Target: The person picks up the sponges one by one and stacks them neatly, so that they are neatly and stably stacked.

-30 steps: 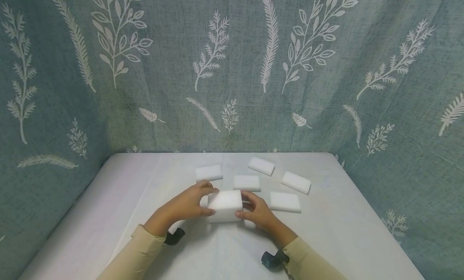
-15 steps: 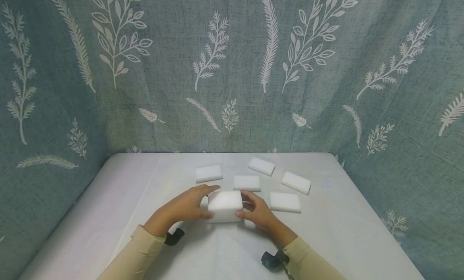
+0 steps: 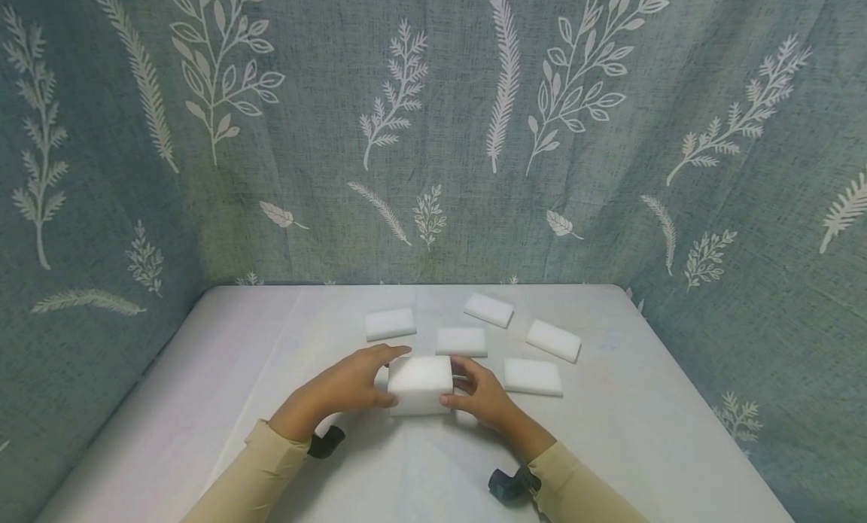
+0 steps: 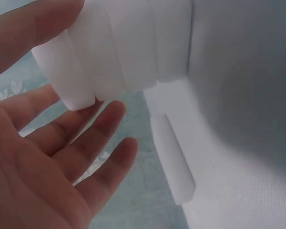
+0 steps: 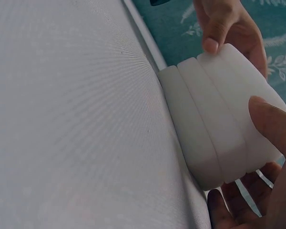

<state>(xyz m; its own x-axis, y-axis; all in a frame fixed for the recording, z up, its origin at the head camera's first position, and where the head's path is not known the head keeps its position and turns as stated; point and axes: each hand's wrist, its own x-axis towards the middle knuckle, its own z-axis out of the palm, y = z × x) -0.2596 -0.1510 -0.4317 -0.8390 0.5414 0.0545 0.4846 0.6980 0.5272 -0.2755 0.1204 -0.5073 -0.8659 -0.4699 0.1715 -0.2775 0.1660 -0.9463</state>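
A stack of several white sponges [image 3: 420,384] stands on the table in front of me, lying flat one on another. From the left, my left hand [image 3: 344,384] holds the stack near its top, thumb on the near face and fingers reaching behind it. The left wrist view shows the upper sponge [image 4: 62,71] between that thumb and the spread fingers. At the other end my right hand [image 3: 484,391] grips the stack, its thumb on the near face [image 5: 229,109] and its fingers round the far side. The far faces of the stack are hidden in the head view.
Behind the stack lie loose white sponges: one at back left [image 3: 390,323], one close behind [image 3: 462,341], one at the back [image 3: 489,310], and others to the right [image 3: 553,340] [image 3: 533,376]. A patterned curtain [image 3: 433,132] encloses the table [image 3: 650,433].
The left hand's fingers have lowered and straightened slightly, uncovering the front of the back-left sponge. The right hand and the stack have stayed in place.
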